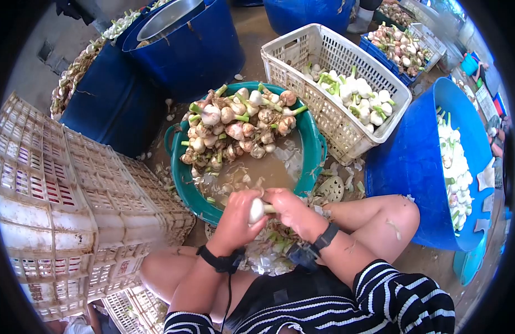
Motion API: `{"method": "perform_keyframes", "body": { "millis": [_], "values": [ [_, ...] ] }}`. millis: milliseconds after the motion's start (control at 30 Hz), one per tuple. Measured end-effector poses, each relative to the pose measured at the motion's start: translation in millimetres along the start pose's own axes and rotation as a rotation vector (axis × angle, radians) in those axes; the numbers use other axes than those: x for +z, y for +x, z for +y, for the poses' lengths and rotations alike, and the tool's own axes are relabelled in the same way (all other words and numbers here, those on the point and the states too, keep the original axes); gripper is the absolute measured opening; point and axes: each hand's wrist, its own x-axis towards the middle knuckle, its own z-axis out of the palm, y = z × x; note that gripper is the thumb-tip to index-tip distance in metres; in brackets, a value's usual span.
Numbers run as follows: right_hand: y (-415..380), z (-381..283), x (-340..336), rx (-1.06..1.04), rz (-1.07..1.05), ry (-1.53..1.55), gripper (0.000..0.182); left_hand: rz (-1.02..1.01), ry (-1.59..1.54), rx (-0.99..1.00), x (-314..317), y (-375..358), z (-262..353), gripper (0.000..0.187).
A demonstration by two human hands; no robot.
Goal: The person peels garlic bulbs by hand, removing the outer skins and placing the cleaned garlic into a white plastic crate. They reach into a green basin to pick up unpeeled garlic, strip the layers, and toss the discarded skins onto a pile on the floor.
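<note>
Held over the near edge of a green tub (182,192) is a white garlic bulb (257,211) with a short stem. My left hand (239,214) wraps round the bulb. Fingers of my right hand (288,210) close on the stem side of the same bulb. Unpeeled garlic bulbs (235,125), brownish with green stems, are heaped at the tub's far side, above murky water (263,175) with bits of skin in it. Peeled skins (268,245) lie between my legs, below the hands.
A white crate (335,117) of cleaned garlic stands behind the tub on the right, beside a blue barrel (402,167) of white bulbs. Stacked crates (118,206) rise close on my left. More blue barrels (196,50) are at the back left.
</note>
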Motion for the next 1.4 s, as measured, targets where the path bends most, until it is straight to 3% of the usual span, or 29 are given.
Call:
{"method": "perform_keyframes", "body": {
  "millis": [67, 133, 200, 267, 300, 333, 400, 467, 533, 600, 633, 667, 733, 767, 800, 867, 900, 933, 1000, 1033, 1133, 1167, 1200, 1267, 1333, 1400],
  "values": [
    [1.5, -5.8, -8.8, 0.166, -0.099, 0.083, 0.018, 0.119, -0.028, 0.139, -2.3, -1.6, 0.8, 0.057],
    [1.4, -7.0, -12.8, 0.107, -0.132, 0.021, 0.02, 0.127, 0.021, 0.162, 3.1, -0.2, -6.2, 0.052],
    [-10.7, -21.1, -2.6, 0.009, -0.212, 0.145, 0.021, 0.141, 0.067, 0.171, 12.0, -3.3, -14.0, 0.048],
    [-21.8, -28.4, 5.1, -0.063, -0.274, 0.257, 0.022, 0.27, -0.592, -0.184, 15.0, -1.2, -20.4, 0.036],
    [-31.6, -29.9, 9.7, -0.146, -0.265, 0.254, 0.023, 0.439, -1.111, -0.454, 14.4, 2.2, -16.8, 0.031],
    [-38.2, -27.5, 11.7, -0.226, -0.257, 0.252, 0.024, 0.48, -1.532, -0.431, 7.0, 1.3, -16.9, 0.025],
    [-43.8, -22.9, -2.4, -0.247, -0.321, 0.152, 0.025, 0.549, -1.708, -0.548, 1.5, -0.3, -13.9, 0.027],
    [-55.1, -33.4, -9.5, -0.507, -0.198, 0.248, 0.025, 0.596, -1.769, -0.627, 1.5, -0.9, -26.0, 0.027],
    [-68.2, -68.8, -13.3, -0.622, -0.194, 0.364, 0.023, 0.638, -1.835, -0.705, -0.1, -4.4, -34.7, 0.029],
    [-67.8, -88.7, -19.8, -0.649, -0.149, 0.533, 0.022, 0.46, -1.916, -0.666, -3.9, -8.2, -39.0, 0.032],
    [-56.0, -82.0, -40.5, -0.611, -0.195, 0.457, 0.028, 0.548, -1.882, -0.817, -4.4, -5.6, -37.2, 0.031],
    [-48.5, -74.5, -43.7, -0.611, -0.197, 0.454, 0.028, 0.55, -1.883, -0.814, -5.2, -6.0, -37.0, 0.031],
    [-41.5, -58.9, -47.5, -0.308, -0.438, -1.165, 0.042, 0.594, -1.79, -0.842, -6.5, -6.3, -37.8, 0.025],
    [-38.5, -50.2, -41.8, -0.307, -0.44, -1.165, 0.042, 0.686, -1.703, -0.898, -8.5, -0.9, -30.9, 0.027],
    [-36.4, -36.7, -26.3, -0.327, -0.356, -0.974, 0.042, 0.679, -1.701, -0.905, -5.9, -1.4, -29.4, 0.027],
    [-28.4, -16.0, 6.9, -0.365, -0.188, -0.603, 0.043, 0.55, -1.244, -0.829, 2.1, 0.1, -25.4, 0.028],
    [-23.8, -10.4, 13.2, -0.382, -0.103, -0.415, 0.044, 0.587, -0.944, -0.88, 7.4, 7.4, -14.5, 0.033],
    [-17.7, -9.0, 12.9, -0.383, -0.097, -0.412, 0.044, 0.576, -0.795, -0.795, 19.1, 4.6, -19.4, 0.033],
    [6.2, -9.7, 10.4, 0.245, -0.286, 0.182, 0.041, 0.661, -0.944, -0.649, 23.8, 9.5, -13.9, 0.031],
    [27.8, -1.3, -7.7, 0.255, -0.392, 0.394, 0.041, 0.663, -0.944, -0.646, 19.0, 10.7, -14.3, 0.031],
    [16.8, -101.8, -9.3, -0.147, -0.608, 0.851, 0.057, 0.69, -0.952, -0.763, 7.0, 12.4, -21.8, 0.027],
    [28.8, -118.3, -17.0, -0.291, -0.483, 0.856, 0.059, 0.659, -0.951, -0.785, 6.8, 12.2, -24.4, 0.026],
    [64.5, -115.9, -30.8, -0.416, -0.463, 0.757, 0.056, 0.625, -0.946, -0.803, 6.2, 12.3, -27.3, 0.024],
    [125.4, -116.7, -24.8, -0.356, -0.033, 0.068, 0.049, 0.547, -0.916, -0.741, 14.0, 13.5, -30.2, 0.018],
    [219.2, -79.3, -38.6, -0.543, 0.12, -1.13, 0.037, 0.524, -0.876, -0.74, 19.9, 15.2, -33.5, 0.019],
    [205.9, -72.1, -18.5, -0.516, 0.173, -1.731, 0.032, 0.511, -0.843, -0.773, 20.4, 17.4, -35.2, 0.021]
  ]
}}
